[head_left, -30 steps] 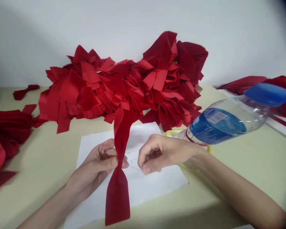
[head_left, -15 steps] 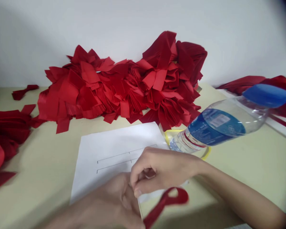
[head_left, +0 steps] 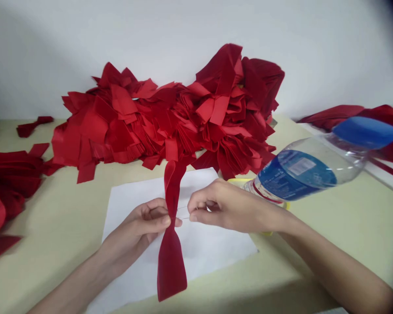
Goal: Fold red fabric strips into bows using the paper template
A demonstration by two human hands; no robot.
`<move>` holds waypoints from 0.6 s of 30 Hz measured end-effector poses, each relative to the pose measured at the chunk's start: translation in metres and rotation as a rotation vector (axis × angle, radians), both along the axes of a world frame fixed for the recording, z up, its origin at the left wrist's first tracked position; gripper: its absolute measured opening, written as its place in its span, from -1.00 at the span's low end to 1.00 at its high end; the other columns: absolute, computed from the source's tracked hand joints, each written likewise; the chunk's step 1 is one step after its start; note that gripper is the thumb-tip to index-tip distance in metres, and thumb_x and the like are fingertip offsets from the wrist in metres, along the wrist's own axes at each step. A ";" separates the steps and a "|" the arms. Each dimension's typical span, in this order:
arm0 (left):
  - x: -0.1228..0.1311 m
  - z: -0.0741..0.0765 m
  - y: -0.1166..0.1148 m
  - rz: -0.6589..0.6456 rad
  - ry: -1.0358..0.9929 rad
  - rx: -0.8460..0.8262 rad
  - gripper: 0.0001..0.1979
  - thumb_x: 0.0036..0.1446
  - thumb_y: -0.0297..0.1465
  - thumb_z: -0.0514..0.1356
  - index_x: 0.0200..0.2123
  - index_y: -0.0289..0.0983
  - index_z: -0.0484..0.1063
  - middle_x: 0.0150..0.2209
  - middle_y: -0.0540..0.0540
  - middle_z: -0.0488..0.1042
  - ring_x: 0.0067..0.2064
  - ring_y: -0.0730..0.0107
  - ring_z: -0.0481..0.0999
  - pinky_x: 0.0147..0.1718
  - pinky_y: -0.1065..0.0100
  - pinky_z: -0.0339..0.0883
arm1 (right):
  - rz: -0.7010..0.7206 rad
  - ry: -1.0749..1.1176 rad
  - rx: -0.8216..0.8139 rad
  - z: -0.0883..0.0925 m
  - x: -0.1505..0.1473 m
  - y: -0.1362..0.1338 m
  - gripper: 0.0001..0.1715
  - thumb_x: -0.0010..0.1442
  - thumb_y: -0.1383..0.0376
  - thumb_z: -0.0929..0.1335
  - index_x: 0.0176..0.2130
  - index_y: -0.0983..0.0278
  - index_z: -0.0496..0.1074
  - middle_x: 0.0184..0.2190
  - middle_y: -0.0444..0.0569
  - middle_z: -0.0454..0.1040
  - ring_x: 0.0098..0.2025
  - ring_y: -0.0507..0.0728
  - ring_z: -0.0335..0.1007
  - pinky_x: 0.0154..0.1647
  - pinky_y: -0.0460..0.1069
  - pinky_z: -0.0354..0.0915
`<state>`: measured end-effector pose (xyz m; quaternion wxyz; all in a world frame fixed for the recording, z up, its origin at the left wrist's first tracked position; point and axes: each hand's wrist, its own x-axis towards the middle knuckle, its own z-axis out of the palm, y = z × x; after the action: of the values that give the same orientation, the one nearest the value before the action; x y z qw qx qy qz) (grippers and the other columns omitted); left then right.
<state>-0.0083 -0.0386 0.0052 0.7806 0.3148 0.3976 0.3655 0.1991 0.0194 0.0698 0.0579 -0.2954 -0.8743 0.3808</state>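
A red ribbon (head_left: 172, 261) hangs upright over a sheet of paper, gathered narrow at its middle and wider at both ends. My left hand (head_left: 147, 222) pinches that gathered middle between thumb and fingers. Just right of the ribbon, my right hand (head_left: 221, 207) is closed in a pinch. What looks like a thin thread (head_left: 183, 218) runs between its fingertips and the ribbon's waist; its exact material is too fine to tell. Beneath both hands lies the white paper (head_left: 212, 257), whose printed lines are mostly covered.
A big heap of red ribbon pieces (head_left: 144, 117) sits against the wall. More red ribbons (head_left: 9, 179) lie at left and others (head_left: 340, 114) at back right. A clear bottle with a blue label (head_left: 294, 174) stands by my right forearm, within a yellow ring (head_left: 240, 179).
The ribbon has come up from the lower edge and now stands upright between my hands. My left hand has moved up and left; my right hand has shifted slightly up and right, away from it.
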 end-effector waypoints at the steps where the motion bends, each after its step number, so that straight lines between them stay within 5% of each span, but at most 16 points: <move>1: 0.000 -0.001 0.000 -0.007 -0.015 0.016 -0.89 0.03 -0.41 0.28 -0.34 -0.27 0.42 -0.42 -0.01 0.43 -0.27 0.41 0.39 -0.26 0.43 0.15 | 0.004 -0.002 -0.011 -0.001 0.000 0.001 -0.84 0.17 0.36 0.29 -0.38 0.33 0.46 -0.59 -0.23 0.29 -0.57 -0.11 0.07 -0.49 -0.17 0.04; 7: -0.002 -0.005 -0.001 -0.022 -0.070 0.052 -0.95 0.12 -0.46 0.21 -0.34 -0.30 0.48 -0.34 -0.05 0.45 -0.21 0.40 0.38 -0.15 0.40 0.18 | 0.100 0.037 -0.162 -0.005 0.001 0.006 -0.72 0.23 0.42 0.23 -0.16 0.31 0.49 -0.40 -0.15 0.42 -0.50 -0.11 0.12 -0.46 -0.17 0.06; 11: -0.003 -0.006 -0.004 0.021 -0.121 0.030 -0.91 0.13 -0.50 0.18 -0.31 -0.28 0.50 -0.30 -0.05 0.48 -0.20 0.43 0.41 -0.09 0.40 0.22 | 0.198 0.178 -0.494 -0.007 0.004 0.011 -0.69 0.27 0.36 0.22 -0.11 0.38 0.48 -0.48 -0.14 0.33 -0.55 -0.11 0.03 -0.55 -0.16 0.02; 15: -0.003 -0.002 -0.004 0.116 -0.179 0.030 -0.89 0.15 -0.50 0.17 -0.40 -0.28 0.49 -0.29 -0.06 0.48 -0.13 0.39 0.42 -0.04 0.36 0.23 | 0.119 0.414 -0.750 -0.015 0.002 0.012 -0.60 0.28 0.37 0.22 0.10 0.36 0.31 -0.48 -0.15 0.27 -0.54 -0.11 0.02 -0.57 -0.16 -0.02; 18: -0.003 0.001 -0.002 0.166 -0.199 0.061 -0.88 0.16 -0.50 0.16 -0.39 -0.28 0.49 -0.33 -0.04 0.45 -0.16 0.41 0.42 -0.07 0.38 0.25 | 0.072 0.484 -0.717 -0.020 -0.002 0.007 -0.50 0.31 0.32 0.19 0.21 0.32 0.14 -0.56 -0.21 0.17 -0.53 -0.09 0.04 -0.54 -0.16 0.00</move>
<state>-0.0117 -0.0409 0.0064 0.7732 0.2666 0.3315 0.4703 0.1966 0.0268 0.0502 0.1416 -0.1684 -0.6578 0.7204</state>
